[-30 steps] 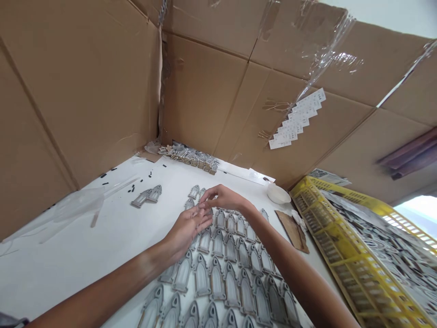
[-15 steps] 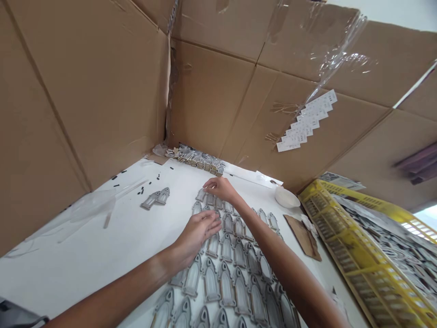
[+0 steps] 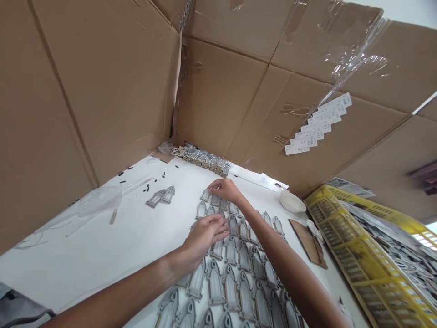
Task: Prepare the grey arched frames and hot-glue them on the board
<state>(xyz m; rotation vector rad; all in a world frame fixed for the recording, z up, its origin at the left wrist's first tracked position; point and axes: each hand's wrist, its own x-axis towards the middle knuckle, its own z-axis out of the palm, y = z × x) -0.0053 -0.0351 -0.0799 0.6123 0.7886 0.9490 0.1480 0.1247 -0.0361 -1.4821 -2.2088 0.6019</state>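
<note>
Rows of grey, pointed-arch window-shaped pieces (image 3: 231, 287) with pale centres lie on the white table. My right hand (image 3: 226, 189) reaches to the far row, its fingers pinched together at the tip of the far-left arch piece (image 3: 205, 196). Whatever sits between those fingertips is too small to make out. My left hand (image 3: 207, 231) hovers nearer, over the left side of the rows. Its fingers are curled and close together; their inner side is hidden. Two more arch pieces (image 3: 161, 196) lie overlapping, apart on the left.
Small black bits (image 3: 148, 187) and clear plastic (image 3: 102, 200) lie at left. A stack of tied pieces (image 3: 205, 160) lines the cardboard wall (image 3: 218, 95). At right are a white bowl (image 3: 292, 202), a cardboard scrap (image 3: 309, 243) and a yellow crate (image 3: 355, 255) full of pieces.
The view has shifted slightly, so everything sits a little further right. My two hands keep nearly the same places over the pieces.
</note>
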